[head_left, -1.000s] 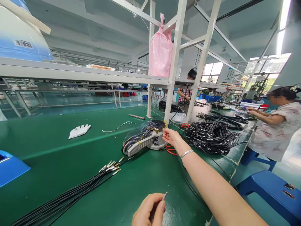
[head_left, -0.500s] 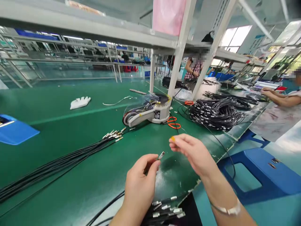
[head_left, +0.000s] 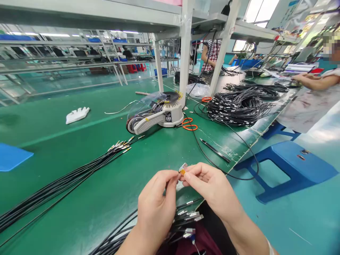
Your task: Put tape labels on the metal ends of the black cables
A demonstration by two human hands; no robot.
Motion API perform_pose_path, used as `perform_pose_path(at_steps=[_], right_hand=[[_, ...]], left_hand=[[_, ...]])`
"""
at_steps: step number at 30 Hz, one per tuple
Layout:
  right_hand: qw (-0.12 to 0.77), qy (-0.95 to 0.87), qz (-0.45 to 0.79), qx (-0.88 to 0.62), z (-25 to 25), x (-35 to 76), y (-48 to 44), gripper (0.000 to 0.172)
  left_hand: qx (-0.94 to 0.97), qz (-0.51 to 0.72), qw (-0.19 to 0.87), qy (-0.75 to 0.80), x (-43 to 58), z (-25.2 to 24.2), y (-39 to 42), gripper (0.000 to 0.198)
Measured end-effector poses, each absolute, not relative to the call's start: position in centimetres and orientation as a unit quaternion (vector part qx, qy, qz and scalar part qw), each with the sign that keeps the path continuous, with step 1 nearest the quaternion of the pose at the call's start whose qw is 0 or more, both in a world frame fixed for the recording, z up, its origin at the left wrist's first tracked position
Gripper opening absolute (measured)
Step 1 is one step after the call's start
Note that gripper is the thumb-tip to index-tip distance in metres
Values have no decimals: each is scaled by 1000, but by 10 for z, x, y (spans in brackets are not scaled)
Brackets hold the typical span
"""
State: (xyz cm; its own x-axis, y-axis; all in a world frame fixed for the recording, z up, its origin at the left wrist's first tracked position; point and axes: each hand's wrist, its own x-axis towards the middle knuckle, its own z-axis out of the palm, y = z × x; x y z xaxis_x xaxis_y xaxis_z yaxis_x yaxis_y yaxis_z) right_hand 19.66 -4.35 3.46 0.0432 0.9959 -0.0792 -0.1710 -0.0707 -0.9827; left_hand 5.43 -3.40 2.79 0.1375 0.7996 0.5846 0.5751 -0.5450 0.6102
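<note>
My left hand (head_left: 158, 198) pinches a cable just behind its small metal connector (head_left: 183, 165), which points up and away from me. An amber piece of tape (head_left: 182, 172) lies against the connector's base, between the fingertips of my right hand (head_left: 209, 184). Both hands are closed and nearly touch. Below them, a bundle of black cables with silver connectors (head_left: 195, 214) rests at the table's near edge, partly hidden by my left wrist. To the left lies another bundle of black cables (head_left: 71, 180), several of its tips wrapped in amber tape.
A tape dispenser (head_left: 170, 115) stands mid-table beside orange-handled scissors (head_left: 190, 126). A black pen (head_left: 215, 150) and a white glove (head_left: 77, 115) lie on the green table. Coiled cables (head_left: 239, 106) are piled at right, by a blue stool (head_left: 289, 159). Two co-workers sit or stand beyond.
My right hand has moved in to my left and brought the amber tape against the connector. The view has shifted, and the black pen now shows.
</note>
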Motion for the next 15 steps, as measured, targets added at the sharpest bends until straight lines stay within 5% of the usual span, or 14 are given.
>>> perform_pose_path(at_steps=[15], right_hand=[[553,-417,538,-481,30,192,-45,17]], left_hand=[[772,474,97,412,51,28,-33,22]])
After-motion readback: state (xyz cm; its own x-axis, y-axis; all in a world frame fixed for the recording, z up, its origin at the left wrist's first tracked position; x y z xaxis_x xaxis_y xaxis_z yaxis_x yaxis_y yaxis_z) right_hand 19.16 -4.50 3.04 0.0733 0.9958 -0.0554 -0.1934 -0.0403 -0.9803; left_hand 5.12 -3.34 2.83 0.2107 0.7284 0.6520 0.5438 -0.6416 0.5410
